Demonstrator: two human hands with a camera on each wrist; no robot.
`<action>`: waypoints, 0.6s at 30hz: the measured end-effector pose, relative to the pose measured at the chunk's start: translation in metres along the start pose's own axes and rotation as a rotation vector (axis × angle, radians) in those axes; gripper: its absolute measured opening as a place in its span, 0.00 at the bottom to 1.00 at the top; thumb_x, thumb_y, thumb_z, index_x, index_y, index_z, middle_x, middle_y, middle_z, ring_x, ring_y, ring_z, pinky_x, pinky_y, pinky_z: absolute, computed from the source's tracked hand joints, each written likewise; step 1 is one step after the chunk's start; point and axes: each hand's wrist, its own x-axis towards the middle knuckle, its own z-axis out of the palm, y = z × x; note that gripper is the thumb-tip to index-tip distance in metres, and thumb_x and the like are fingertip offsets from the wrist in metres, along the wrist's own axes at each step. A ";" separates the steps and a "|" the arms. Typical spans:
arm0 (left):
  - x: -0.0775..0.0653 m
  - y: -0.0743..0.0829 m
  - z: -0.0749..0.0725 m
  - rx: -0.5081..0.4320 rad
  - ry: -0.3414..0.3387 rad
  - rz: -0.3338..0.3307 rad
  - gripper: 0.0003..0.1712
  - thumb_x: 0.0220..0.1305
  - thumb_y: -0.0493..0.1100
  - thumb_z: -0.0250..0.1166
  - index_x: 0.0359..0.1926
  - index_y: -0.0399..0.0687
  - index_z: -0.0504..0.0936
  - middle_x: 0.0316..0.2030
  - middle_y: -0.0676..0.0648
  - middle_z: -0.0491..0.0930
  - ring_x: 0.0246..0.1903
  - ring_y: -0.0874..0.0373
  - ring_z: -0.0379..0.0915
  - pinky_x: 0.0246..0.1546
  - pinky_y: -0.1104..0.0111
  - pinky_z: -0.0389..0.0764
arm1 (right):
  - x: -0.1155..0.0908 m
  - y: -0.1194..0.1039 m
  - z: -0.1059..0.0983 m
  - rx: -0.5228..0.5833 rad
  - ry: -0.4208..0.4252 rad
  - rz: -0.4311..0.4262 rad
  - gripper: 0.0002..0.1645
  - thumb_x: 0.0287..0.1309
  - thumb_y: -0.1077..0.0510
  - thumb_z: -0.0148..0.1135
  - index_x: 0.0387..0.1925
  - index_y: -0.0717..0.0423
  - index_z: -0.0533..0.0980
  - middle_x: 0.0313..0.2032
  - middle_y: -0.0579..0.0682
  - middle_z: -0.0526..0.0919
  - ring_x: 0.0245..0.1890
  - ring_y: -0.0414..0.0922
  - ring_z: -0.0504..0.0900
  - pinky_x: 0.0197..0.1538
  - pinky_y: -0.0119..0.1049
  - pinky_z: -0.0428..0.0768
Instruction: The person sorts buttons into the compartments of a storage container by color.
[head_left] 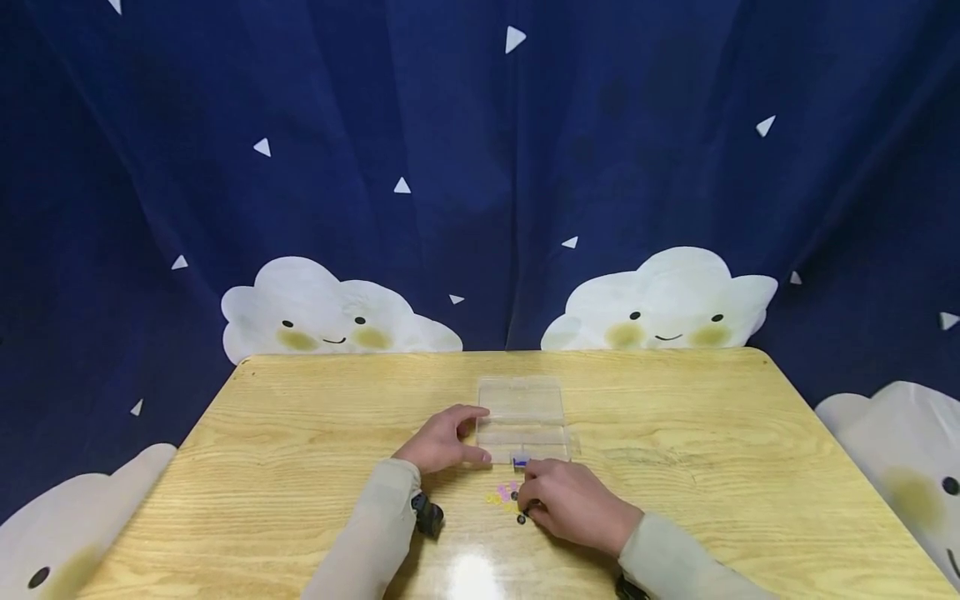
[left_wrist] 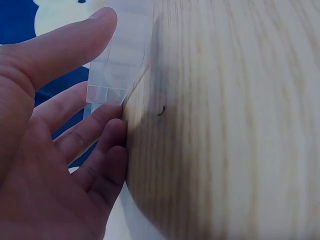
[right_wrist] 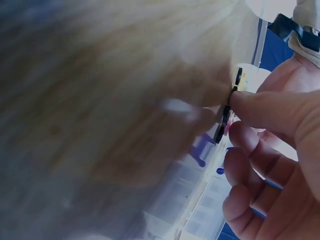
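A clear plastic compartment box [head_left: 521,429] lies on the table with its lid tipped back. My left hand [head_left: 442,440] is at the box's left end, thumb and fingers spread apart; fingertips touch or nearly touch the box [left_wrist: 107,94] in the left wrist view. A blue piece [head_left: 521,462] shows at the box's front edge. Just in front lie small pink pieces [head_left: 504,492], yellow pieces [head_left: 492,498] and a black disc [head_left: 521,519]. My right hand [head_left: 573,504] bends over them, thumb and index finger pinching at a small black disc [right_wrist: 226,114]; the exact contact is partly hidden.
The wooden table [head_left: 712,467] extends to both sides of the box. Behind it hangs a dark blue curtain [head_left: 465,125] with white clouds and triangles. Each wrist wears a small black camera, such as the left wrist camera [head_left: 427,515].
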 end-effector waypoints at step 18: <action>0.000 0.000 0.001 0.005 0.010 -0.011 0.40 0.50 0.47 0.79 0.65 0.54 0.75 0.49 0.48 0.77 0.44 0.55 0.69 0.46 0.62 0.71 | 0.000 -0.005 0.001 -0.046 0.008 -0.013 0.08 0.52 0.62 0.71 0.26 0.43 0.85 0.28 0.37 0.79 0.27 0.29 0.71 0.31 0.24 0.73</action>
